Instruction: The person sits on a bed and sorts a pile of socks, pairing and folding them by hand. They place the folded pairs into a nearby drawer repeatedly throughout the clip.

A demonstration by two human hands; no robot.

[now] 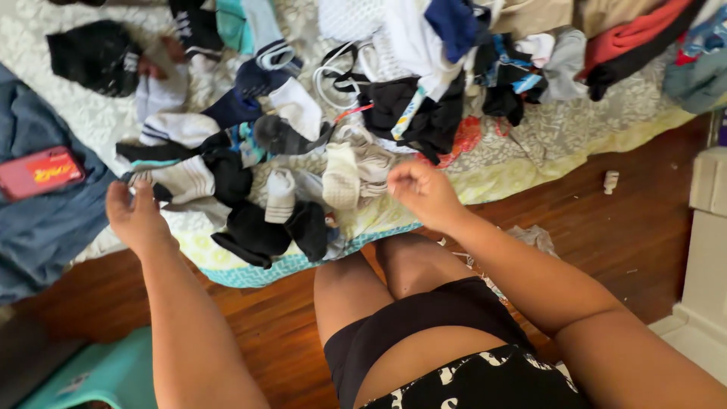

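On bed edge, above knees: sock heap spread over pale patterned bedspread (545,136), most likely dumped loose for sorting by eye. Left hand (135,216) raised at heap's near-left rim, palm turned away, fingers at a white ribbed sock w/ teal band (178,178); touching or just short of it, can't tell. Grip of left: partly curled, not closed on anything visible. Right hand (424,191) over heap's near-right rim, fingers bunched into loose fist; grip narrow, whether a scrap of cloth is pinched inside, can't tell. Just left of it, a cream sock (341,176), lying flat.

Orientation: white ribbed sock long axis approx. left-right across view, cuff end toward left hand. Cream sock long axis runs away from person, up the view; which end is toe, unclear.

Nearby: black socks (261,231) at bedspread's near edge, close to overhanging. Red phone (39,173) on blue cloth (45,227), well left, apart from heap. Bigger clothes pile (424,83) farther back. Wood floor (606,235) below.
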